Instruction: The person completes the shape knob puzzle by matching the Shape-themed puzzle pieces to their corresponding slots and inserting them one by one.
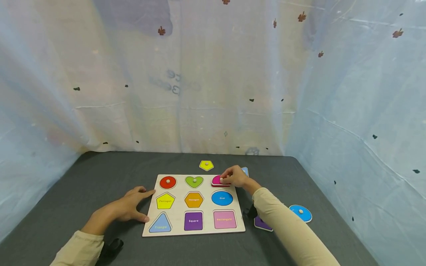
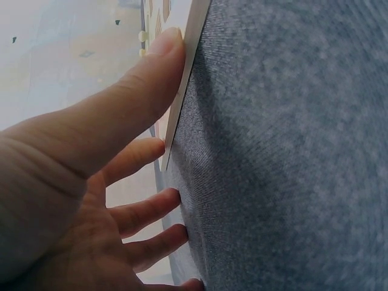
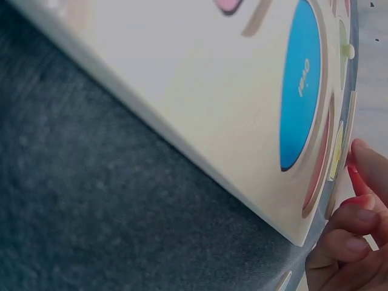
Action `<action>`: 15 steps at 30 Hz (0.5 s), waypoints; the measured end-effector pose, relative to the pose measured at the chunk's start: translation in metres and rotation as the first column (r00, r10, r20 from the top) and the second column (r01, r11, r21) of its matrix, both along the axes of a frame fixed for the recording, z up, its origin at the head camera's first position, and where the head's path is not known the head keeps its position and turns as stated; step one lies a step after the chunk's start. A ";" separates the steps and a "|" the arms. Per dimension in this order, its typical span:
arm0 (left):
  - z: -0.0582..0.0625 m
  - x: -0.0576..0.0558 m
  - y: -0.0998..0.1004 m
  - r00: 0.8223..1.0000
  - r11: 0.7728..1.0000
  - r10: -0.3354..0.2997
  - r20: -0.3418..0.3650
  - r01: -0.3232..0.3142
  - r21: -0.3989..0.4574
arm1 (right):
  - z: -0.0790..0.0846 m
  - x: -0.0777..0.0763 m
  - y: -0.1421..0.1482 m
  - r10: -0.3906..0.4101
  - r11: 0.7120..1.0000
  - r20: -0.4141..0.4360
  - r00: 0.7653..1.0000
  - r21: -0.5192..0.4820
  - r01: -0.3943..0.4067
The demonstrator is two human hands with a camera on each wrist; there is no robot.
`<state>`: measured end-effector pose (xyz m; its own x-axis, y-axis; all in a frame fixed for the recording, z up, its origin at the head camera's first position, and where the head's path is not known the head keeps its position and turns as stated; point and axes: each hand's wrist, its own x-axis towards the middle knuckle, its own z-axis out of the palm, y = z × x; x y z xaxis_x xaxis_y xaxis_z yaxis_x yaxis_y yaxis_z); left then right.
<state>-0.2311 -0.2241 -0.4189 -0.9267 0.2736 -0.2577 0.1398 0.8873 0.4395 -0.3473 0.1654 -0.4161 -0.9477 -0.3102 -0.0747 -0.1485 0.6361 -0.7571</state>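
Note:
A white wooden shape board (image 1: 209,231) lies on the table, with a red circle piece (image 1: 167,182) and a green heart piece (image 1: 192,182) seated in its top row. My right hand (image 1: 235,176) pinches the knob of a magenta half-round piece (image 1: 216,180), held slightly tilted over the top right recess. In the right wrist view that piece appears edge-on beside the fingers. My left hand (image 1: 128,205) is spread at the board's left edge; in the left wrist view its thumb (image 2: 160,60) rests on the rim and the index fingertip touches the edge.
Beyond the board lies a yellow pentagon piece (image 1: 206,166). A light blue piece (image 1: 245,170) shows partly behind the right hand. A blue oval piece (image 1: 301,214) lies at right, and a purple piece (image 1: 262,224) is partly covered by the right sleeve. Curtains surround the table.

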 end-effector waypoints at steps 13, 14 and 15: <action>0.002 0.003 0.001 1.000 1.000 -0.005 -0.006 0.005 0.010 | -0.008 -0.002 -0.004 -0.018 1.000 -0.007 1.000 0.015 0.018; 0.002 0.003 0.001 1.000 1.000 -0.005 -0.007 0.005 0.009 | -0.008 -0.002 -0.004 -0.019 1.000 -0.009 1.000 0.016 0.019; 0.002 0.002 0.001 1.000 1.000 -0.006 -0.007 0.006 0.008 | -0.009 -0.003 -0.004 -0.020 1.000 -0.011 1.000 0.018 0.020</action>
<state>-0.2286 -0.2235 -0.4166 -0.9269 0.2810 -0.2489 0.1479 0.8829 0.4458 -0.3500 0.1617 -0.4247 -0.9546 -0.2897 -0.0694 -0.1439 0.6527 -0.7438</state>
